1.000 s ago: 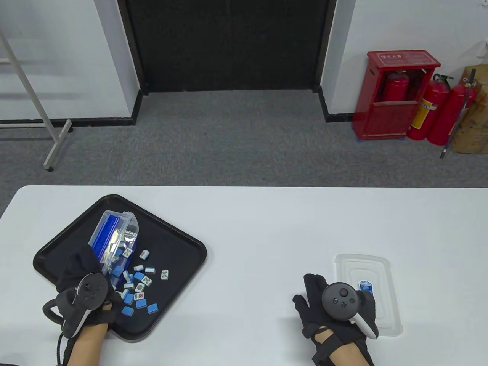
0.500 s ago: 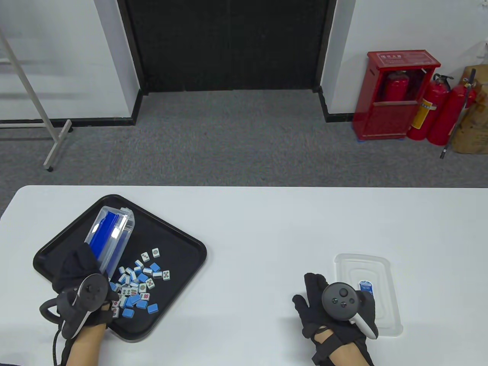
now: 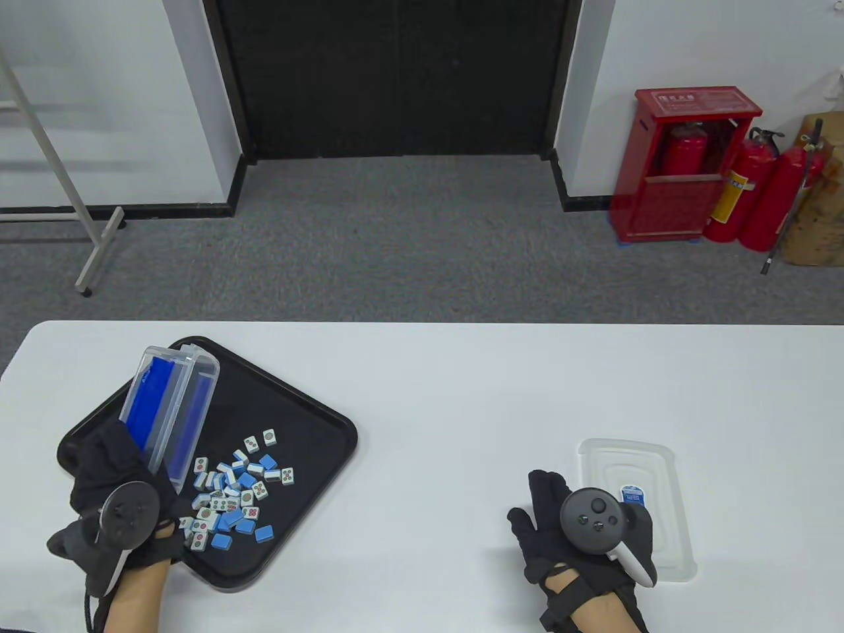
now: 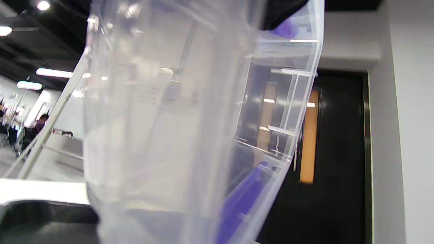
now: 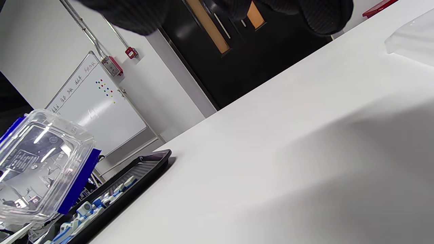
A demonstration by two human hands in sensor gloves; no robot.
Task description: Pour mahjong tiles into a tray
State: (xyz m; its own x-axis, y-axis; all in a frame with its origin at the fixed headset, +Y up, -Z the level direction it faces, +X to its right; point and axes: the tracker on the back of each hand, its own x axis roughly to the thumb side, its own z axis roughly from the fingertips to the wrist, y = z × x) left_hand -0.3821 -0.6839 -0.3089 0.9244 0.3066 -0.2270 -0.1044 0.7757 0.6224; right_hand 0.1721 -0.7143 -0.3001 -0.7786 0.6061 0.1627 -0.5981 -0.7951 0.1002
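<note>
A black tray (image 3: 297, 412) lies at the table's left. Several blue-and-white mahjong tiles (image 3: 237, 488) lie in a heap on its near half; they also show in the right wrist view (image 5: 91, 208). My left hand (image 3: 115, 491) grips a clear plastic box (image 3: 168, 409) with blue inserts, tilted with its mouth down toward the tiles, over the tray's left side. The box fills the left wrist view (image 4: 190, 128) and looks empty of tiles. My right hand (image 3: 570, 527) rests flat on the table at the right, holding nothing.
The box's clear lid (image 3: 643, 488) lies on the table just right of my right hand. The table's far edge (image 3: 422, 323) faces a grey carpet. A whiteboard stand (image 3: 72, 198) and red fire extinguishers (image 3: 758, 191) stand beyond it.
My left hand has drawn the box back to the left and raised it more upright. The last tiles have spilled out, and the heap on the tray has grown. The right hand has not moved.
</note>
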